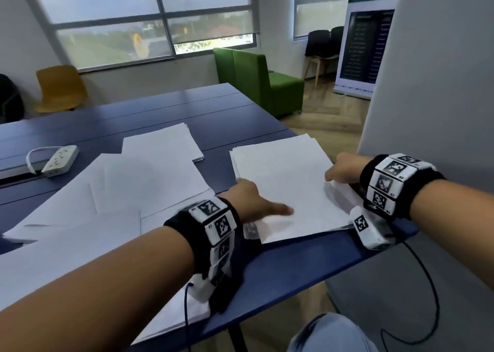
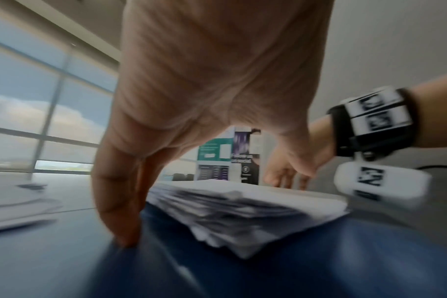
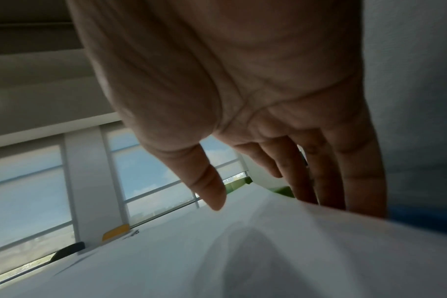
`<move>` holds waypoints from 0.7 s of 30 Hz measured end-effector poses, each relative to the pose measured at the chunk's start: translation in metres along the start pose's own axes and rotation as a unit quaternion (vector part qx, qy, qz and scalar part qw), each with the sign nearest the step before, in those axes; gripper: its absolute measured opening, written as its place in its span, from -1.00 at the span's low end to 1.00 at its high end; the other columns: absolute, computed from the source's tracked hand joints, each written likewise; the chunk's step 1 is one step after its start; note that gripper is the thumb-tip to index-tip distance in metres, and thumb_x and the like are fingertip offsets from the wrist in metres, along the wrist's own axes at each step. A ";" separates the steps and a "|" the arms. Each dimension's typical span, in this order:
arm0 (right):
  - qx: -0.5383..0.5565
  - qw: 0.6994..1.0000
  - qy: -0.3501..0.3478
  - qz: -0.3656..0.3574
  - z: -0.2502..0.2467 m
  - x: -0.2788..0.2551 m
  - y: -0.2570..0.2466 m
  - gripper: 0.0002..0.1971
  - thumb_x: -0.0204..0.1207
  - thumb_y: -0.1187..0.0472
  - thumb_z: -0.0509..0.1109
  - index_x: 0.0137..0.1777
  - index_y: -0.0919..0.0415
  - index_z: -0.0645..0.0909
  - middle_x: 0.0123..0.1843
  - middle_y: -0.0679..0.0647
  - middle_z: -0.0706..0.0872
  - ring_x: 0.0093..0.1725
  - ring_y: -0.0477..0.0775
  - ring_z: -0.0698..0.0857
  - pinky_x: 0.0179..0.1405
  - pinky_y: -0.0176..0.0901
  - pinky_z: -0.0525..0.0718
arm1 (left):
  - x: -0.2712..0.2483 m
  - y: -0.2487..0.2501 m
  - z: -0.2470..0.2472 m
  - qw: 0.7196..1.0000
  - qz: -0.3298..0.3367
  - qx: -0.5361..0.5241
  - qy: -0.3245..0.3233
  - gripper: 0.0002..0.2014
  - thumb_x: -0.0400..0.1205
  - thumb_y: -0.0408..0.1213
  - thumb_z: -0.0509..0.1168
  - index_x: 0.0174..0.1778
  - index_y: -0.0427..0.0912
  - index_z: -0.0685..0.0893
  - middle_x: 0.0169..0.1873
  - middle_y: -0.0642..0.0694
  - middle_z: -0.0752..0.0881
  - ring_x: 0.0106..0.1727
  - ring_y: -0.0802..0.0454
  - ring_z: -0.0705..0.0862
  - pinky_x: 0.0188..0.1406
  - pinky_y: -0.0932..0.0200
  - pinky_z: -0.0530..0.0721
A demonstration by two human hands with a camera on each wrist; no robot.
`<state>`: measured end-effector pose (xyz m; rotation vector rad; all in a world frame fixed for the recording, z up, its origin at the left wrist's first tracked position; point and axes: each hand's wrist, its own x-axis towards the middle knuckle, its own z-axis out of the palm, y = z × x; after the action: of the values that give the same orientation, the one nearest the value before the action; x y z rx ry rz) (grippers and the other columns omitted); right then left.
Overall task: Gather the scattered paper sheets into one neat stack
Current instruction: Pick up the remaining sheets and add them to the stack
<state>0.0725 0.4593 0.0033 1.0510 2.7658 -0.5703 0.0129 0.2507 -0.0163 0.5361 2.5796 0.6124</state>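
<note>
A thick stack of white paper (image 1: 286, 185) lies at the right end of the blue table (image 1: 294, 266). My left hand (image 1: 251, 199) stands against its left edge, thumb lying across the top sheet. In the left wrist view its straight fingers (image 2: 120, 211) point down and touch the table beside the stack's ragged edge (image 2: 242, 207). My right hand (image 1: 344, 168) is at the stack's right edge. In the right wrist view its thumb (image 3: 209, 185) touches the top sheet (image 3: 242, 252) and its straight fingers (image 3: 329, 181) drop behind the edge. More loose sheets (image 1: 149, 180) lie spread over the left of the table.
A white power strip (image 1: 60, 160) with its cord sits at the table's left. The stack lies close to the table's right and near edges. A green sofa (image 1: 256, 81) and a yellow chair (image 1: 61, 89) stand beyond the table, and a grey wall (image 1: 433, 84) rises on the right.
</note>
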 end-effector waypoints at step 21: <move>-0.038 0.985 -0.004 -0.166 0.031 -0.030 -0.153 -0.67 0.52 0.05 0.36 -0.34 0.26 0.45 -0.29 0.09 0.55 -0.35 0.06 0.50 -0.51 -0.23 0.42 | -0.055 -0.081 -0.084 0.994 -0.021 -0.002 0.103 -0.36 0.58 0.12 0.36 0.44 -0.28 0.51 0.42 -0.17 0.58 0.43 -0.13 0.53 0.09 0.19 0.40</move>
<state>-0.0068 0.3233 0.0283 0.5704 2.9478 -0.4975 -0.0038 0.1311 0.0289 0.4354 2.7736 0.6893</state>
